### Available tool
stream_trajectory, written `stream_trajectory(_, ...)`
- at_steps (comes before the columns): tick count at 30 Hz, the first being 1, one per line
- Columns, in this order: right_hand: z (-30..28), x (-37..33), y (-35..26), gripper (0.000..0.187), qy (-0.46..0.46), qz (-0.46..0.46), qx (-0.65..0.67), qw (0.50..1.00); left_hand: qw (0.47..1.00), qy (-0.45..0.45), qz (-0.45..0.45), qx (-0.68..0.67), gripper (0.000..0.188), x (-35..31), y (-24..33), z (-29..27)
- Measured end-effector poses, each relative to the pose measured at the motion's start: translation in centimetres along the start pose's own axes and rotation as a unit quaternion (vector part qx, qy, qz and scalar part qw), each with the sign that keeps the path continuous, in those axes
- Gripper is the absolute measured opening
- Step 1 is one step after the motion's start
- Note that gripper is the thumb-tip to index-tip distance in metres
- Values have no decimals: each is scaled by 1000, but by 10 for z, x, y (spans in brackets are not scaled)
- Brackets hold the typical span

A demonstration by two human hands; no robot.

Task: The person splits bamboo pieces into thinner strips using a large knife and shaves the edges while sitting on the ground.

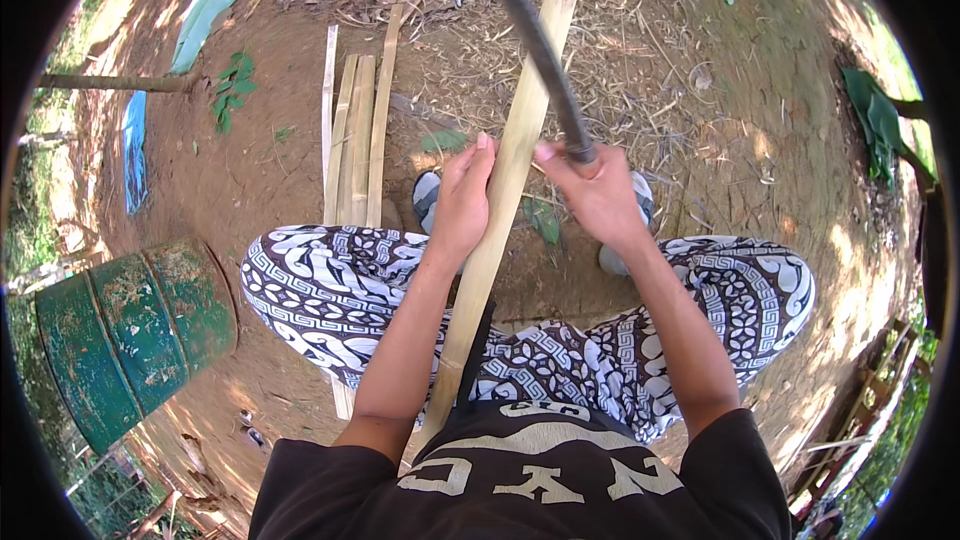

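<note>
A long, pale bamboo slat runs from my lap up past the top edge of the view, with a node near its far end. My left hand is closed round its left side, the thumb pointing up along it. In my right hand is a machete, its dark, narrow blade slanting up to the left and passing over the slat. My right fingers are wrapped round its handle, mostly hiding it. The right thumb tip is close to the slat's right edge; whether it touches I cannot tell.
Several split bamboo strips lie on the dirt ahead to the left. Shavings litter the ground beyond my feet. A rusty green drum lies at left, near a blue plastic piece. My patterned trousers spread to both sides.
</note>
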State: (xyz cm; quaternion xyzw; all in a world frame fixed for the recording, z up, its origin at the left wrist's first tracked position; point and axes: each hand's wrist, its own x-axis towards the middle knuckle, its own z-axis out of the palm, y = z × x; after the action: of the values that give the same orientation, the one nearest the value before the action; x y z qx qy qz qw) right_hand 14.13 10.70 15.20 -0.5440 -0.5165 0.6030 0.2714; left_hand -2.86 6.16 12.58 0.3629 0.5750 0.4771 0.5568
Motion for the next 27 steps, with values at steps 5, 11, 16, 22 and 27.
stream_trajectory(5,-3,3,3,33,-13,-51,-48,997,998,-39,-14,40,55,-2,5,3)
stream_trajectory(11,-15,16,-8,23,66,-45,55,995,964,-161,-209,-43,58,-22,15,6)
stream_trajectory(16,-29,15,-6,26,80,-11,12,997,976,-84,-196,-55,51,-25,17,20)
stream_trajectory(22,-33,1,15,19,87,-186,-268,941,980,-80,-151,-105,50,-16,17,10)
stream_trajectory(27,-17,-5,19,16,49,-298,-353,886,984,-46,-145,-97,50,-20,20,16)
